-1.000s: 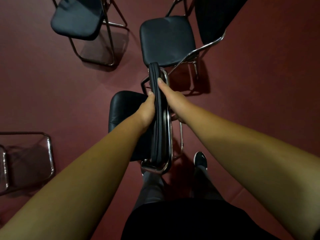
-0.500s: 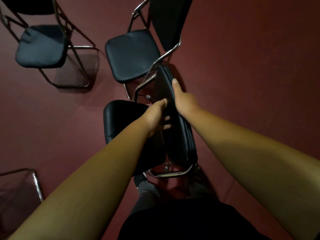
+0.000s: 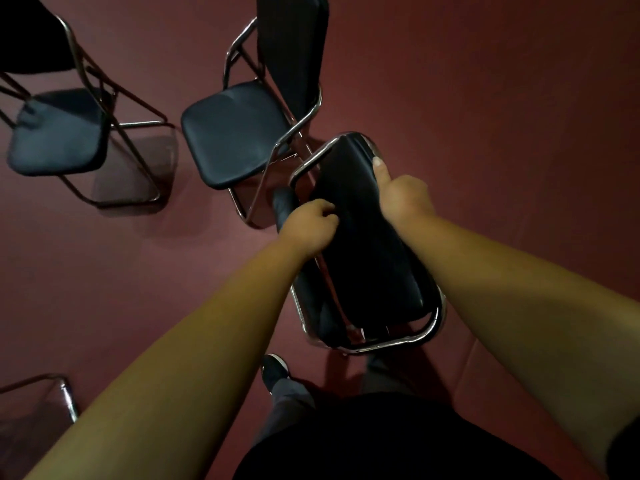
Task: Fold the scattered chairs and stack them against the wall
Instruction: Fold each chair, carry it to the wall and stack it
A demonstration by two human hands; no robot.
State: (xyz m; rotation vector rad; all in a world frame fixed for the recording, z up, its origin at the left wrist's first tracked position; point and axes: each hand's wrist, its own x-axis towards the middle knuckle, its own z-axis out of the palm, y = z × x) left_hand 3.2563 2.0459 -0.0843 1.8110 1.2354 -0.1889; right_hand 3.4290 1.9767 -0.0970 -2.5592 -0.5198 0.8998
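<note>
Our dark shoe (image 3: 273, 368) stands on the dark red floor (image 3: 502, 116). Just ahead, the folded black padded chair with chrome tube frame (image 3: 370, 247) lies tilted between our hands. Our left hand (image 3: 308, 226) curls round its left edge, and our right hand (image 3: 403, 199) grips the right edge, thumb along the tube. Beyond stand the nearer open black chair (image 3: 235, 133) and, further left, the farther open black chair (image 3: 59, 129).

A dull dark red matte floor (image 3: 485, 81) fills the frame, with a faint seam (image 3: 467, 368) running through it at lower right. Near bottom centre stands a black sneaker with a white mark (image 3: 273, 368), a grey trouser leg (image 3: 287, 400) rising from it into a black garment (image 3: 381, 441) at the bottom edge.
</note>
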